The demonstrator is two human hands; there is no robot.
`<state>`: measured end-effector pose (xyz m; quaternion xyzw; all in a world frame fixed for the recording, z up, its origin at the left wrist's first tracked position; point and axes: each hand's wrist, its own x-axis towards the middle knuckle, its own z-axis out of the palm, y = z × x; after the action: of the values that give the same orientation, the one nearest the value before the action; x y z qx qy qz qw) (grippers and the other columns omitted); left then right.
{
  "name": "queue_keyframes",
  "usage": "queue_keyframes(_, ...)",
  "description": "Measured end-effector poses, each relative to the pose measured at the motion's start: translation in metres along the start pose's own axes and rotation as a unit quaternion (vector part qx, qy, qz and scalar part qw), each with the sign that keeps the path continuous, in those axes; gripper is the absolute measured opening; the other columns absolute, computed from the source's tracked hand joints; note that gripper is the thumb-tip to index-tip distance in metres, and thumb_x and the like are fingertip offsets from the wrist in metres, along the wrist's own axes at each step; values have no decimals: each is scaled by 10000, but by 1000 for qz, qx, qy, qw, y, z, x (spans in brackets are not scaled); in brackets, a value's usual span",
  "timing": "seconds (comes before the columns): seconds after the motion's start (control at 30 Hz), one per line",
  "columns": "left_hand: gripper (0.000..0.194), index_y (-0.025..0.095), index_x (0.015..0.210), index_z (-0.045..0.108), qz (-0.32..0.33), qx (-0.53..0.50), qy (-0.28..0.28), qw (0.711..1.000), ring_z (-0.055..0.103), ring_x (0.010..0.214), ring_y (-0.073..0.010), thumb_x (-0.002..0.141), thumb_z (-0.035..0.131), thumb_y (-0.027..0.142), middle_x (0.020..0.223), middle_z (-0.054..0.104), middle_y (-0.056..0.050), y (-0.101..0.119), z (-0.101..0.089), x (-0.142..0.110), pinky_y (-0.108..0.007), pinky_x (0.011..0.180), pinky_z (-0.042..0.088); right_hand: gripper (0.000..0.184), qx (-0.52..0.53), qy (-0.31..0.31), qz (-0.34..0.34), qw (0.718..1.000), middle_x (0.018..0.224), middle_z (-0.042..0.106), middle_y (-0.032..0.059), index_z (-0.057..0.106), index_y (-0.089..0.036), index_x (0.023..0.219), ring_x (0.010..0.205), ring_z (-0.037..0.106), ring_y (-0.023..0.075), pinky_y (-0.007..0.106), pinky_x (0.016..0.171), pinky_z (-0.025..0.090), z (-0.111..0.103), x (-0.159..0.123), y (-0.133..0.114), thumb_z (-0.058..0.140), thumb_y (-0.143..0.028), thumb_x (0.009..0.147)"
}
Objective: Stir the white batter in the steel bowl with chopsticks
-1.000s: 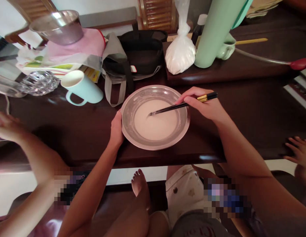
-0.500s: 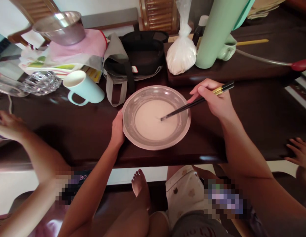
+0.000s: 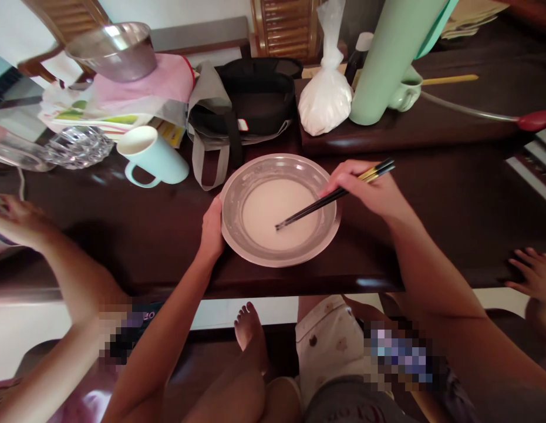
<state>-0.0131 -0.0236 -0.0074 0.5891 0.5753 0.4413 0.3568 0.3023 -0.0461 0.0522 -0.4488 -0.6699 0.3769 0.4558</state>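
Observation:
A wide metal bowl (image 3: 235, 235) stands near the front edge of the dark wooden table. Inside it lies a pale, milky liquid (image 3: 273, 205). My left hand (image 3: 212, 229) grips the bowl's left rim, its fingertips hidden behind the wall. Over the right rim, my right hand (image 3: 365, 187) is closed on a pair of black chopsticks (image 3: 319, 204) with gold bands near the top. The chopsticks slant down to the left, their tips at the liquid's surface and coated with something whitish.
Behind the bowl are a light blue mug (image 3: 165, 161), a grey-black bag (image 3: 255, 100), a tied bag of white powder (image 3: 326, 106) and a tall green bottle (image 3: 378, 70). Other people's hands rest at far left (image 3: 17, 220) and far right (image 3: 535, 270).
My right hand has moved left and slightly down, carrying the chopstick tips left and toward me through the liquid. My left hand stays on the bowl's rim.

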Motion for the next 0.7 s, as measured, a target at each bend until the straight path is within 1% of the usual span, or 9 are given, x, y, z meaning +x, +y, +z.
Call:
queue_keyframes(0.07, 570, 236, 1235, 670, -7, -7, 0, 1000, 565, 1239, -248, 927, 362, 603, 1272, 680, -16, -1, 0, 0, -343, 1104, 378, 241, -25, -28, -16, 999, 891, 749, 22, 721, -255, 780, 859, 684, 199, 361, 805, 536, 6, 2, -2, 621, -454, 873)
queue_keyframes(0.13, 567, 232, 1240, 665, -9, -15, -1, 1000, 563, 1241, -247, 931, 358, 596, 1277, 677, -21, -1, 0, 0, -350, 1108, 374, 229, -44, 7, -24, 999, 862, 740, 15, 723, -268, 770, 851, 676, 201, 364, 803, 529, 5, 3, -6, 618, -440, 880)
queue_keyframes(0.2, 564, 225, 1244, 660, -1, -16, -7, 1000, 554, 1252, -244, 938, 349, 584, 1291, 669, -27, 0, 1, -1, -356, 1112, 368, 274, -48, 70, -21, 996, 770, 716, 15, 712, -271, 714, 783, 667, 201, 369, 773, 526, -1, 3, -10, 599, -444, 894)
queue_keyframes(0.23, 566, 221, 1246, 658, 4, -15, -10, 1000, 551, 1254, -243, 941, 343, 580, 1297, 665, -31, 1, 1, -1, -358, 1113, 368, 295, -45, 75, -11, 996, 736, 709, 16, 710, -270, 696, 745, 660, 198, 370, 755, 525, -5, 3, -13, 590, -447, 899)
queue_keyframes(0.3, 577, 213, 1248, 655, 7, -13, -13, 1000, 556, 1246, -245, 943, 331, 580, 1297, 665, -39, 3, 2, -1, -368, 1106, 377, 305, -49, 50, 2, 998, 705, 698, 17, 716, -269, 689, 718, 655, 196, 362, 726, 521, -7, 2, -19, 590, -450, 900)
queue_keyframes(0.43, 584, 196, 1258, 648, 1, -21, -13, 1000, 560, 1244, -250, 945, 330, 572, 1289, 669, -60, 6, 2, -2, -377, 1101, 385, 257, -42, -68, -11, 997, 814, 734, 13, 734, -257, 774, 795, 670, 195, 334, 725, 522, 9, 7, -22, 612, -455, 882)
queue_keyframes(0.53, 577, 190, 1270, 640, 4, -27, -18, 999, 557, 1253, -244, 952, 325, 554, 1300, 663, -66, 8, 2, -3, -375, 1108, 378, 240, -61, -44, -22, 997, 833, 733, 14, 726, -250, 778, 788, 653, 176, 313, 718, 503, 15, 17, -22, 625, -445, 875)
queue_keyframes(0.6, 571, 189, 1271, 638, 3, -29, -20, 999, 555, 1258, -246, 954, 324, 545, 1302, 662, -67, 10, 2, -3, -382, 1115, 372, 278, -80, -20, -19, 996, 796, 722, 28, 721, -223, 763, 748, 626, 160, 300, 689, 479, 9, 24, -26, 591, -423, 904)
queue_keyframes(0.7, 556, 182, 1252, 649, -6, -37, -20, 999, 554, 1260, -254, 953, 334, 528, 1300, 663, -67, 13, 2, -4, -392, 1121, 369, 331, -79, -31, 2, 996, 719, 704, 37, 728, -194, 727, 659, 580, 140, 273, 608, 466, -4, 30, -38, 600, -451, 893)
